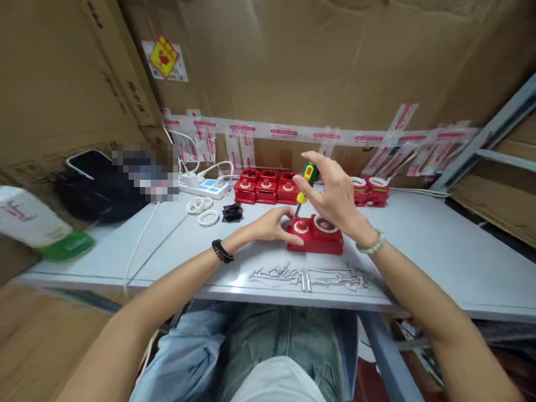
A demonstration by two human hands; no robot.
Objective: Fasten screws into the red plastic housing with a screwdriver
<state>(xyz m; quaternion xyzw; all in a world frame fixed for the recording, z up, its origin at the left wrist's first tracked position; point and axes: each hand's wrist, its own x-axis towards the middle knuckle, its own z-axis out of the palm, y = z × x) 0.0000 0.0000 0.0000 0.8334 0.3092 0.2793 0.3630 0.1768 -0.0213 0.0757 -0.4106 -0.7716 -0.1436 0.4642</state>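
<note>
A red housing (316, 244) with a round red dome and a white ring around a dark opening lies on the table in front of me. My left hand (271, 225) grips its left end, thumb along the front side and fingers behind. Above the housing, my right hand (337, 195) is closed around the green and yellow handle of a screwdriver (302, 197). The shaft points down at the housing's back left corner, beside the dome; any screw under the tip is too small to make out. Loose screws (287, 272) are strewn along the table's front edge.
Several similar red housings (266, 192) line the back, with more white-ringed ones (378, 192) at right. White rings (208, 218), black pieces (232, 212) and a power strip (211, 188) sit left. A phone (90, 163) rests on a black bag (113, 192). Cardboard (293, 67) walls the back.
</note>
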